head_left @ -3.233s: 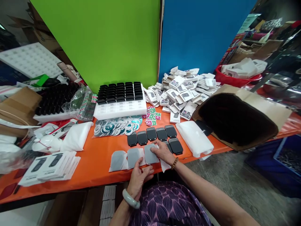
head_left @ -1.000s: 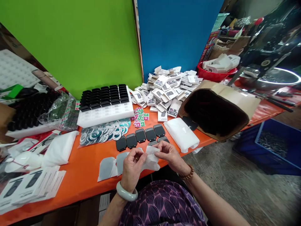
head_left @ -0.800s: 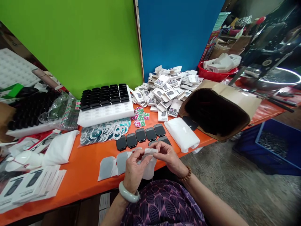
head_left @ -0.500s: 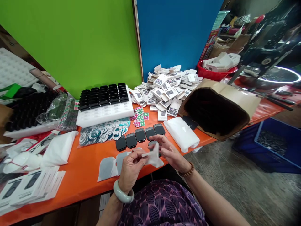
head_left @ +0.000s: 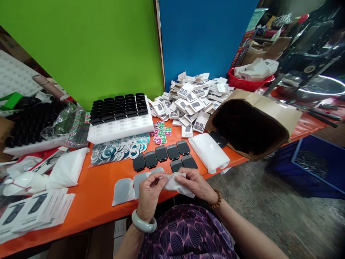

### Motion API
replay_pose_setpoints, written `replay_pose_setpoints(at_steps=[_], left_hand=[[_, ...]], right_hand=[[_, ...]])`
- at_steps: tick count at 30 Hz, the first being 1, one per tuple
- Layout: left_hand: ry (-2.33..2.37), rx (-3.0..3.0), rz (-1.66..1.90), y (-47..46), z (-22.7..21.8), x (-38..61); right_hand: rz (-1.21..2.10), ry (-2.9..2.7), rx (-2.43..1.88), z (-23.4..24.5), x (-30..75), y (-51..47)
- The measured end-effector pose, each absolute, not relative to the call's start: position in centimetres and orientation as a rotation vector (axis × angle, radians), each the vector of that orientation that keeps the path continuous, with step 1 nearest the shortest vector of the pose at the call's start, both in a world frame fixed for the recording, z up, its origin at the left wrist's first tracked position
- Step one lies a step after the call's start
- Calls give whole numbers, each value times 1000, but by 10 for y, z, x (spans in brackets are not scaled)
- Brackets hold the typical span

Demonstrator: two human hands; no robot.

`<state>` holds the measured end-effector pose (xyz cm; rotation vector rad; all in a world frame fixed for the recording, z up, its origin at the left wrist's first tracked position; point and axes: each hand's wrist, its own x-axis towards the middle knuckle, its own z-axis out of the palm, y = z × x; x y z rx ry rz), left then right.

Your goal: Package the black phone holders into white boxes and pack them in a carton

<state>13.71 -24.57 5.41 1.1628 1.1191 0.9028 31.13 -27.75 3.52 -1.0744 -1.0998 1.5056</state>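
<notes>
A small white translucent bag [head_left: 175, 186] is stretched between my two hands above the table's front edge. My left hand [head_left: 151, 194] pinches its left end between thumb and fingers. On its right side, my right hand [head_left: 198, 185] is closed with the thumb over the bag. Whether anything is inside the bag I cannot tell. Just beyond my hands lie several black rounded-square cases [head_left: 161, 153] in two rows. Left of my left hand, flat grey pieces in translucent bags [head_left: 123, 191] rest on the orange table [head_left: 99, 198].
White foam trays [head_left: 121, 131] hold black pieces. Printed rings [head_left: 115, 153] and small coloured cards [head_left: 161, 132] lie beside a heap of white boxes [head_left: 194, 100]. A stack of white bags [head_left: 208, 153] and an open carton [head_left: 250, 126] stand right; a blue bin [head_left: 320, 165] is below.
My right hand, earlier with spread fingers beside the bag, has closed on it. The bag now stretches sideways between both hands, and another black case shows beyond my right hand.
</notes>
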Motion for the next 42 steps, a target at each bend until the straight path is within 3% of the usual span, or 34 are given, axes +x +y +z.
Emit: replay_pose_setpoints(at_steps=[9, 12, 19, 28, 32, 37, 42], left_hand=[[967, 591, 646, -264, 45, 144], [975, 872, 458, -257, 43, 133], [1163, 1893, 279, -244, 42, 117], [1071, 2141, 48, -247, 31, 122], [1055, 2113, 97, -244, 28, 123], [1023, 2028, 195, -243, 29, 126], [1034, 1939, 273, -242, 43, 130]], right_hand=[[1535, -1211, -1183, 1, 308, -309], [1417, -1403, -1254, 3, 324, -303], [707, -2112, -1529, 15, 354, -245], [647, -2549, -1726, 23, 339, -205], [819, -2386, -1591, 20, 346, -207], [1118, -1699, -1306, 26, 351, -222], [1141, -1307, -1085, 43, 337, -251]])
